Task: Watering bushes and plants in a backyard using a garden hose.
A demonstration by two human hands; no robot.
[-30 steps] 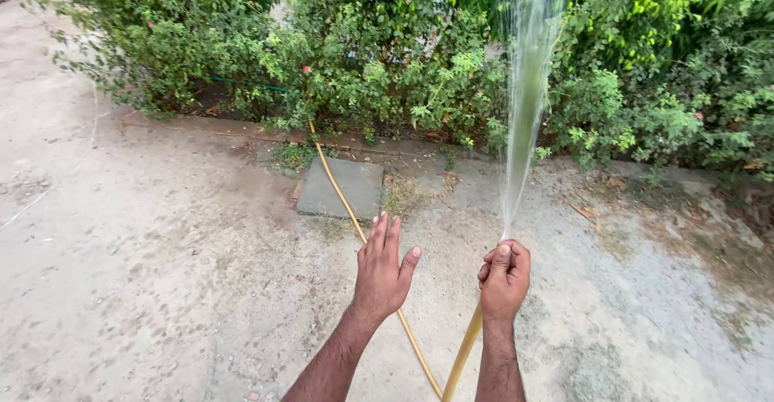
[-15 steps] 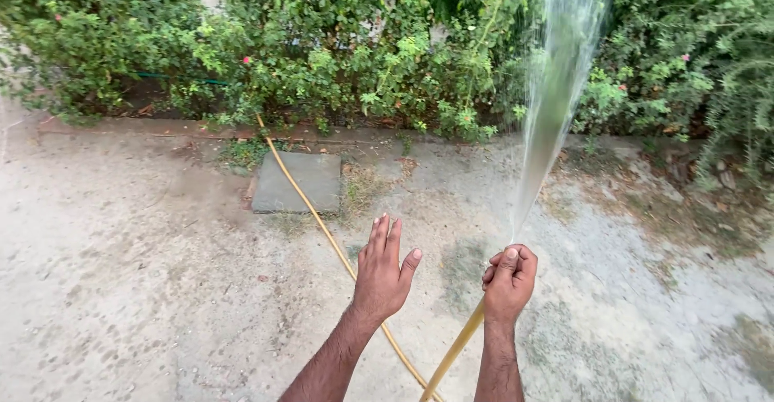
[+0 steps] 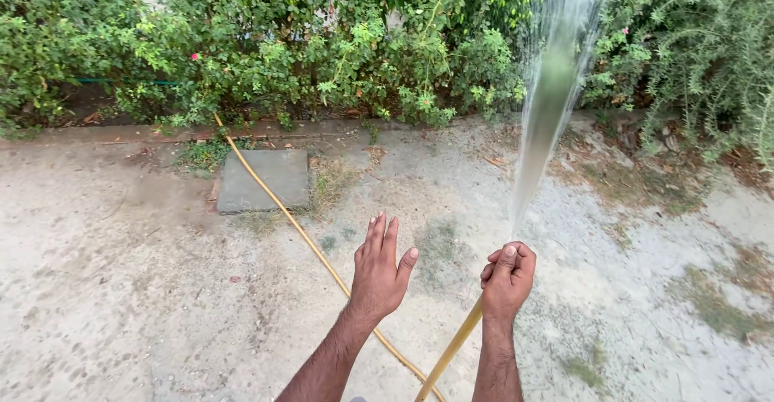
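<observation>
Sandy ground (image 3: 121,289) meets hedge (image 3: 306,39); right hand (image 3: 506,281) grips hose (image 3: 451,349).

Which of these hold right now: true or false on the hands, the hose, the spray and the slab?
1. The right hand is closed around the end of the yellow rubber garden hose. True.
2. The left hand also grips the hose. False: it is held open, fingers spread, holding nothing.
3. The fan of water spray goes up and forward toward the green leafy hedge. True.
4. The hose runs clear of the grey square stone slab. False: it crosses the slab's right part on its way to the hedge.
5. The pale sandy ground is covered in grass. False: it is mostly bare, with a few small green patches.
</observation>
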